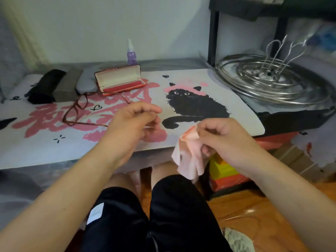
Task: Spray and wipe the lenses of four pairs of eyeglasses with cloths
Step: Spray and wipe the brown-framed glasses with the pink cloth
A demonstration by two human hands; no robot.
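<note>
Right hand (223, 137), centre right of the frame: fingers pinched on the pink cloth (187, 155), which dangles off the table (209, 84) edge. Left hand (134, 122), centre: fingers loosely curled, seemingly holding nothing. The glasses (78, 108) lie open on the mat at centre left, apart from both hands; spray bottle (131, 53) stands upper centre. Best next: lift by the frame, spread the cloth flat first.

Soft pink cloth (189, 153), glossy tortoiseshell plastic eyeglasses (76, 110), shiny metal rack (272, 79).
</note>
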